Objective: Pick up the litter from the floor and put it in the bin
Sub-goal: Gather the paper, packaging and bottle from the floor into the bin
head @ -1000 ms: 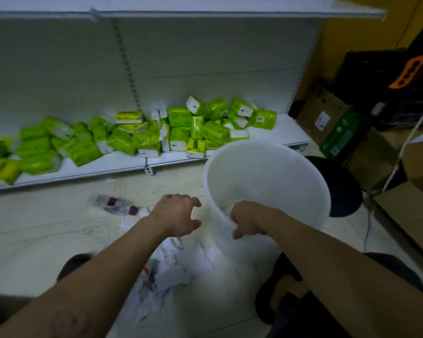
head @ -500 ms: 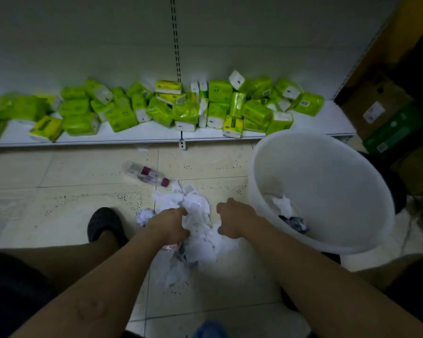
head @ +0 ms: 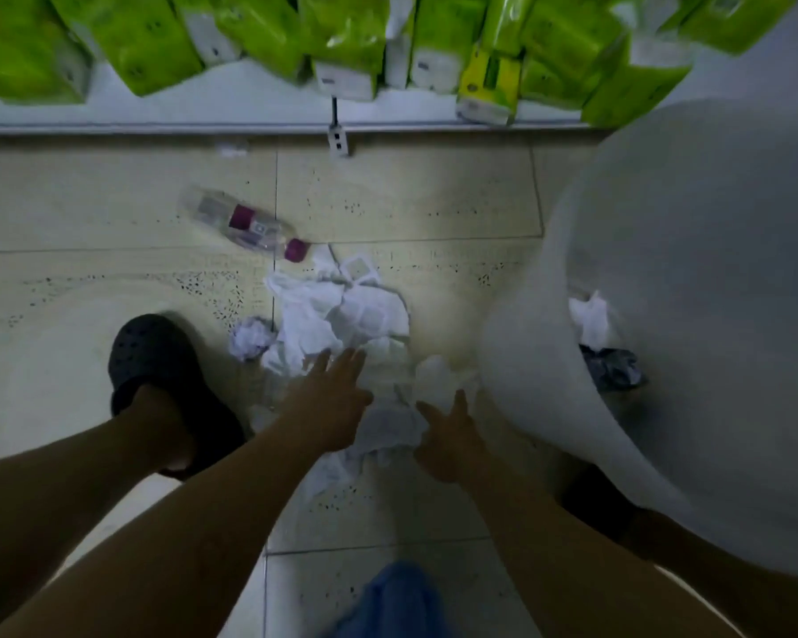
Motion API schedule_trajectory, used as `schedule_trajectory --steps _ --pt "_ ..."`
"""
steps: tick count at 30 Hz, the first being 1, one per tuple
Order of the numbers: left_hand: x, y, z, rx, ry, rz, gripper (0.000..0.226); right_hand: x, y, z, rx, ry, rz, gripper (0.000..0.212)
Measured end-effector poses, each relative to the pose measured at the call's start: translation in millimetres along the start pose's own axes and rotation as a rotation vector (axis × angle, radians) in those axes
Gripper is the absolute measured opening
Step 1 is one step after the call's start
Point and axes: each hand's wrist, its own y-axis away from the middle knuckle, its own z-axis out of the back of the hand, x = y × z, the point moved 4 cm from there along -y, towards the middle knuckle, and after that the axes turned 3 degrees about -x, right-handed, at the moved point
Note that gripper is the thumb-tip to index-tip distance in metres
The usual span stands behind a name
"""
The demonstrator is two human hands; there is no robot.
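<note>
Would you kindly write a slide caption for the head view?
Both hands, left and right, spread open over crumpled paper beside the white bin.

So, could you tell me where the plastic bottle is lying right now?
In the head view the plastic bottle lies on its side on the floor, left of centre, between the shelf edge and the heap of white paper.
</note>
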Motion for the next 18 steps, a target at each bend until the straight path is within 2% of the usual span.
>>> schedule_trajectory --steps 3,6,9,13,15,17,18 --pt "-7 -16 -8 -0.049 -0.085 -0.041 0.037 -7 -13 -24 0.035 0.045 0.004 0.062" --pt "-5 -26 -18 -0.046 -0.061 0.037 0.039 -10 -17 -36 0.043 0.034 0.018 0.065" --pt "-15 -28 -18 -0.137 -0.017 0.027 0.038 -21 -13 -38 0.003 -0.004 -0.018 0.062" --pt "-14 -25 -13 -0.086 -0.067 0.030 0.044 -22 -10 -34 -0.045 -0.080 0.017 0.070" --pt "-11 -25 -12 -0.038 -0.115 0.025 0.049 -19 -13 -33 -0.084 -0.135 -0.002 0.081" --pt "-8 -26 -12 -0.023 -0.146 0.010 0.050 -21 -18 -39 -0.036 -0.227 -0.054 0.082" --pt "-7 -27 -12 -0.033 -0.160 -0.002 0.049 -20 -17 -40 0.015 -0.182 -0.052 0.077"
